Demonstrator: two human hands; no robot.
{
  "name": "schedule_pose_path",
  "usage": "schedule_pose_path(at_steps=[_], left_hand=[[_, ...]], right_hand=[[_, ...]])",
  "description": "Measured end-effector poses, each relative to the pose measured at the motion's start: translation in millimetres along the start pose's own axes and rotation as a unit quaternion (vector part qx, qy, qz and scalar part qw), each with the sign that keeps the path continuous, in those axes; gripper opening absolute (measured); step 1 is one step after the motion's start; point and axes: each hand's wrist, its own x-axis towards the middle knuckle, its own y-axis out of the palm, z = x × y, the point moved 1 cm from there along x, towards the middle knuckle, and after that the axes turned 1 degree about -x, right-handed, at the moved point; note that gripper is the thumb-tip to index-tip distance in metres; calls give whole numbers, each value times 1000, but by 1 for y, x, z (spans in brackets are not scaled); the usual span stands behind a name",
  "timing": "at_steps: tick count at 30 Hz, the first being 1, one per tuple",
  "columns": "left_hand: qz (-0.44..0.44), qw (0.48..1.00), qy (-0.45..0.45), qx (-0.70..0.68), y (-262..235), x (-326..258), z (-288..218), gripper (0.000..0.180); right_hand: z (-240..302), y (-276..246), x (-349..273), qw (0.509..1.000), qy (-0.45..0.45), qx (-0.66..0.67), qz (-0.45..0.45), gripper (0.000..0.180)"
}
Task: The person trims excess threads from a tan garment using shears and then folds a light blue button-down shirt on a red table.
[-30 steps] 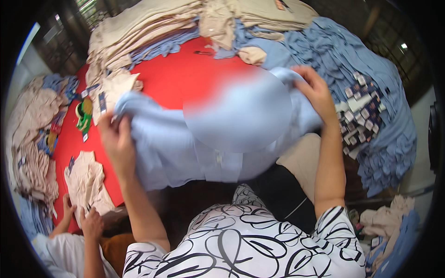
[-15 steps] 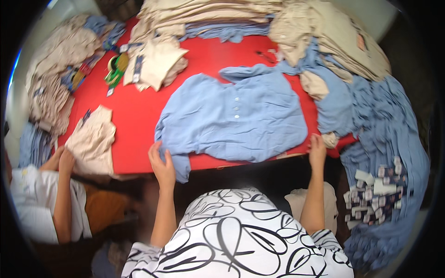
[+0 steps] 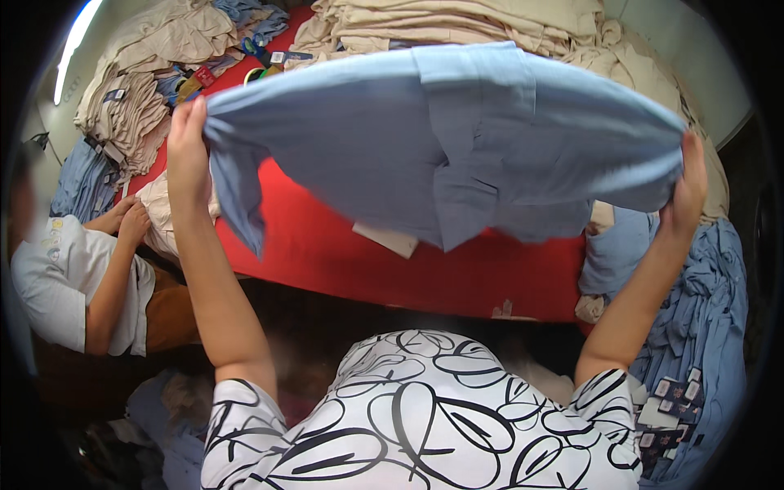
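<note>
A light blue shirt (image 3: 351, 139) is stretched wide in the air above the red table (image 3: 351, 269). My left hand (image 3: 188, 151) is closed on its left end, and a sleeve hangs below that grip. At the opposite end my right hand (image 3: 688, 184) pinches the cloth. The middle of the shirt sags, with folds and a flap hanging toward me. On the red surface under it lies a pale flat card (image 3: 385, 239), partly covered by the shirt from this angle.
Stacked beige garments (image 3: 457, 20) line the far edge. Blue garments (image 3: 694, 286) drape down on the right, with several tags (image 3: 674, 408) on them. At the left a person (image 3: 82, 286) handles a beige garment (image 3: 159, 216), near more piled clothes (image 3: 131, 122).
The blue shirt lay spread on the table with my hands at its near corners. Both hands have risen and moved forward, lifting it, and the pale card now shows beneath.
</note>
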Motion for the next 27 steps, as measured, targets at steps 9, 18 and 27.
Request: schedule_pose_path(at_steps=[9, 18, 27], left_hand=[[-77, 956, 151, 239, -8, 126, -27, 33], [-24, 1000, 11, -6, -61, 7, 39, 27], [50, 943, -186, 270, -82, -196, 155, 22]], right_hand=[[-13, 53, 120, 989, 54, -1, 140, 26], [-12, -4, -53, 987, 71, -52, 137, 33], [-140, -92, -266, 909, 295, -284, 78, 8]])
